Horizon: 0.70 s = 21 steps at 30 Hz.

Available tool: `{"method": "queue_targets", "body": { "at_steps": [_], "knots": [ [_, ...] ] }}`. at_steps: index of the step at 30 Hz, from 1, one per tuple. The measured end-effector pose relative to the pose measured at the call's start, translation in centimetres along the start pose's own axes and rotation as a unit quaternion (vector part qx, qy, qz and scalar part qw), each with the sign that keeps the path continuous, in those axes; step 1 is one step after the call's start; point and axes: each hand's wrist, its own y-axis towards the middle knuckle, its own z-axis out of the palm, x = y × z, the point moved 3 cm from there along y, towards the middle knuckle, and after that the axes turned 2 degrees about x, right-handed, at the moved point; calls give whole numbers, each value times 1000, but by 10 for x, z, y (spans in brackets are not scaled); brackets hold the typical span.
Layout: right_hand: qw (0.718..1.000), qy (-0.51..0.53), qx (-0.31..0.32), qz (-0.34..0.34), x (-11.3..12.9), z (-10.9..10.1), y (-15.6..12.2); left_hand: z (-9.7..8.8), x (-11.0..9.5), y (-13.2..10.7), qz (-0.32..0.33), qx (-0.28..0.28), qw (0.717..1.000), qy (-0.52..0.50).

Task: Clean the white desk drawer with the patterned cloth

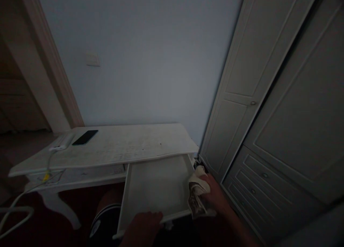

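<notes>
An open white drawer (158, 186) juts out from the right part of a white table (129, 141); nothing lies on its visible floor. My left hand (146, 222) is closed over the drawer's front edge, fingers curled onto the rim. At the drawer's right side, my right hand (212, 189) grips a cream and brown cloth (197, 193), bunched at the top and hanging down at the front right corner. The cloth touches the drawer's right wall. My right fingertips are partly hidden behind the cloth.
A dark phone (85, 137) and a white box-like device (62, 141) with a cable (23, 193) rest on the table's left end. A grey-white wardrobe (242, 82) stands close on the right. My knee (107, 218) is beneath the table.
</notes>
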Motion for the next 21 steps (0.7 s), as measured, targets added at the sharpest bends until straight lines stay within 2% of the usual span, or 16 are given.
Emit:
{"method": "queue_targets", "body": {
  "at_steps": [1,3,6,8,10,12,16,19,21],
  "knots": [
    [994,-103,18,-35,12,2,6,0,0,0,0,1,1000,5],
    [962,-261,51,-66,30,12,17,2,0,0,0,-1,1000,13],
    [911,-383,103,-113,44,37,31,4,0,1,5,2,1000,18],
    [893,-405,137,-142,47,59,42,6,0,1,5,2,1000,18],
    [886,-406,165,-153,49,83,55,7,1,1,4,-3,1000,13],
    [887,-399,181,-147,51,108,72,7,2,1,5,-12,1000,9],
    [898,-384,161,-141,70,163,100,10,3,3,18,-23,1000,-5],
    [895,-363,180,-189,95,215,99,13,5,4,9,-35,999,-13],
    [879,-342,224,-245,111,249,87,16,6,5,8,-48,999,-13]
  ]
}}
